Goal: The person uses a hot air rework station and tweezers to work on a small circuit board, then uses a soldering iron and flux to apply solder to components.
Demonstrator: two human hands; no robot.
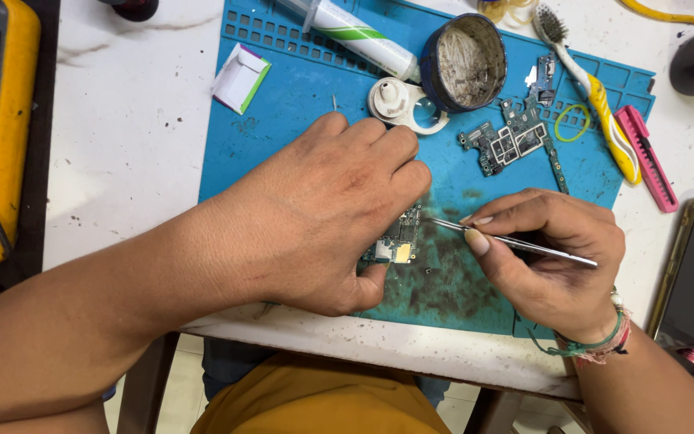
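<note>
Small circuit board (399, 239): largely hidden under the left hand (323, 217), only its right edge exposed, laid on the blue mat (283, 104) near the desk's (122, 145) front edge. Left hand was arched palm-down, fingers pressed together, pinning the board. Right hand (552, 249) was curled, fingers pinching metal tweezers (516, 241), tip touching the board's edge; contact point hard to make out.

An electronics repair bench: a blue silicone work mat (299, 88) on a white tabletop (122, 161), bare green circuit boards (516, 143) at far right, a yellow multimeter (2, 120) at far left, a worn toothbrush (596, 88).
</note>
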